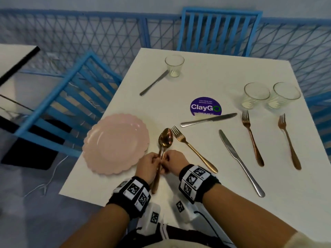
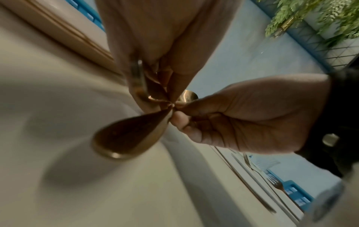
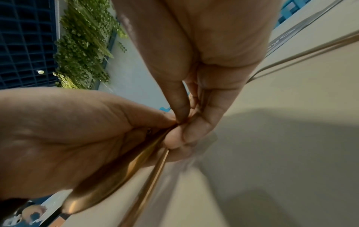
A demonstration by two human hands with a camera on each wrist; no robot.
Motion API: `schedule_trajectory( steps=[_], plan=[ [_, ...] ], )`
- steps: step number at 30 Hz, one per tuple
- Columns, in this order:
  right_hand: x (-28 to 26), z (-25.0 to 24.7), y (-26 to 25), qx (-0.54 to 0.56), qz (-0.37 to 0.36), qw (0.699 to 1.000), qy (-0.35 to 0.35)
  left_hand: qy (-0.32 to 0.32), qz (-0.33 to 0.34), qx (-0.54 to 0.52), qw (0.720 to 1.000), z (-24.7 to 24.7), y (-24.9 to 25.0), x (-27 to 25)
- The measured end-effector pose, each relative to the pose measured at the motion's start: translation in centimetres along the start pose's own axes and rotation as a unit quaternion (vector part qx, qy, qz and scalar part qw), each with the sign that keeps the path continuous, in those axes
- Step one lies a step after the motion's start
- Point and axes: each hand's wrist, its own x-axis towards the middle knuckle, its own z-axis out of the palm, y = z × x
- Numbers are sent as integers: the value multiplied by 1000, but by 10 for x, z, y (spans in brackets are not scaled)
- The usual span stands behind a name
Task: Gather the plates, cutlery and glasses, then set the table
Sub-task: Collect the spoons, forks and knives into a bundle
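Observation:
Two gold spoons lie one on the other beside the pink scalloped plate, bowls pointing away from me. My left hand and right hand meet over their handles, and both pinch them. In the left wrist view a drop-shaped handle end sticks out below the fingers. The right wrist view shows two gold handles side by side under my right hand. A gold fork lies just right of the spoons.
The white table also carries three silver knives, two copper forks, three glasses and a purple sticker. Blue chairs stand at its left and far sides.

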Motion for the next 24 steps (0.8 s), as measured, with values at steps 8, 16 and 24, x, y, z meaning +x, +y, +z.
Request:
schedule_trajectory(
  steps=[8, 16, 24],
  plan=[
    [6, 8, -3, -15, 22, 1000, 7, 19, 35, 71, 997, -7, -2, -2],
    [17, 15, 0, 89, 74, 993, 1, -11, 89, 309, 947, -9, 7, 2],
    [-8, -7, 18, 23, 55, 995, -76, -42, 171, 467, 867, 1, 25, 8]
  ],
)
